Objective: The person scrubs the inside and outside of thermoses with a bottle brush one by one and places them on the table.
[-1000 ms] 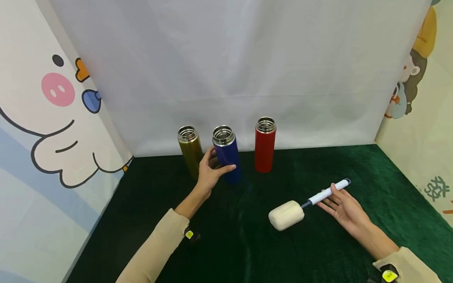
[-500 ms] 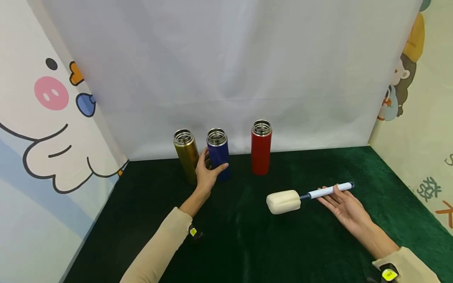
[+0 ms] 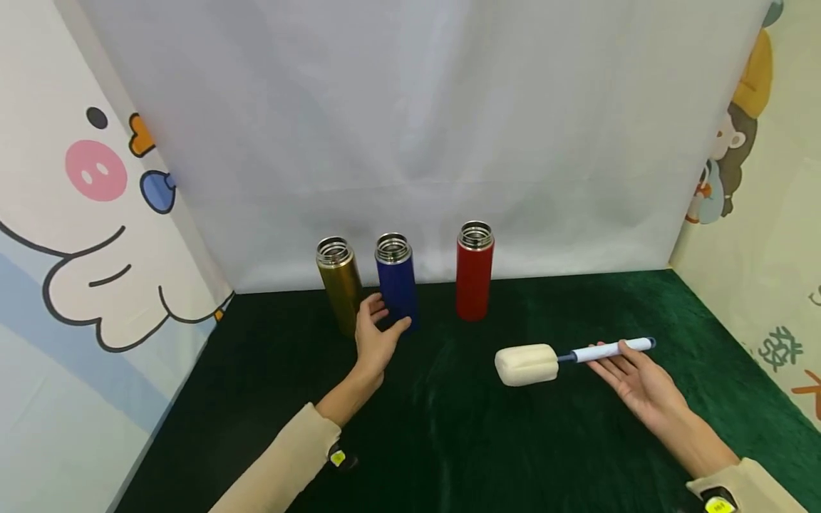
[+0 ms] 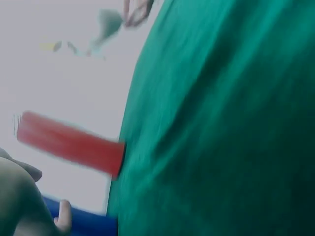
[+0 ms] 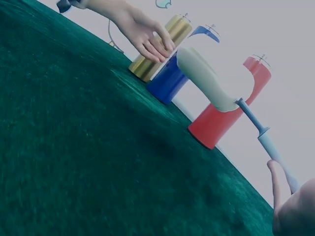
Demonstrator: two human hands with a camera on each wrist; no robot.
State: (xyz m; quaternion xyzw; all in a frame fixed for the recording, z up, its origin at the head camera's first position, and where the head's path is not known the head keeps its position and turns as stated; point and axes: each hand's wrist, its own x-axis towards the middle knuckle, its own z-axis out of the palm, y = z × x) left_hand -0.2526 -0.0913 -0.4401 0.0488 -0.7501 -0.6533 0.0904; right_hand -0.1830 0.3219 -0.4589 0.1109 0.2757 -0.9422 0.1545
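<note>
Three lidless metal bottles stand upright along the back of the cloth: a gold bottle (image 3: pixel 343 288), a blue bottle (image 3: pixel 396 285) and a red bottle (image 3: pixel 474 281). My left hand (image 3: pixel 373 345) is at the lower left of the blue bottle, thumb and fingers spread apart and relaxed. In the left wrist view the thumb (image 4: pixel 64 216) overlaps the blue bottle. My right hand (image 3: pixel 648 392) holds a sponge bottle brush (image 3: pixel 527 365) by its white handle, thumb on top and fingers beneath. The cream sponge head points left, above the cloth. Its outline overlaps the bottles in the right wrist view.
Dark green cloth (image 3: pixel 513 442) covers the table. A white curtain (image 3: pixel 410 128) hangs right behind the bottles. Printed panels with cartoon figures, the left panel (image 3: pixel 83 285) and the right panel (image 3: pixel 763 271), close in both sides.
The blue bottle has gone from tilted to standing upright, and my left hand has loosened and drawn back from it. The brush has swung to nearly level and shifted slightly right.
</note>
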